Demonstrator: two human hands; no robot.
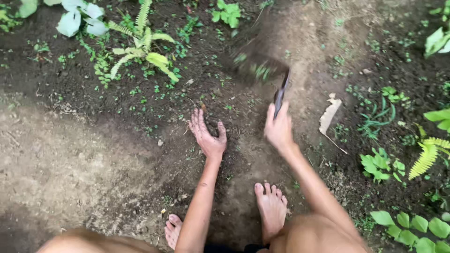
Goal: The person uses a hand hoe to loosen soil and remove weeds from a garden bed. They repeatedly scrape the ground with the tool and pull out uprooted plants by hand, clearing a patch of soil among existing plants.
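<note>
Head view: left hand [208, 136] spread flat, palm down, fingers apart on the dark soil [154, 100]. Right hand [278, 127] just beside it, closed around the handle of a small digging tool [280, 96], its blade end blurred above, over small green weeds [258, 70]. Two bare feet planted on the paler packed ground [61, 159] below the hands. Young fern [143, 49] at upper left, dry leaf [329, 117] lying right of the tool, leafy plants [412, 227] along the right edge.

green fern [143, 44], dry leaf [329, 116], bare soil [70, 154]
</note>
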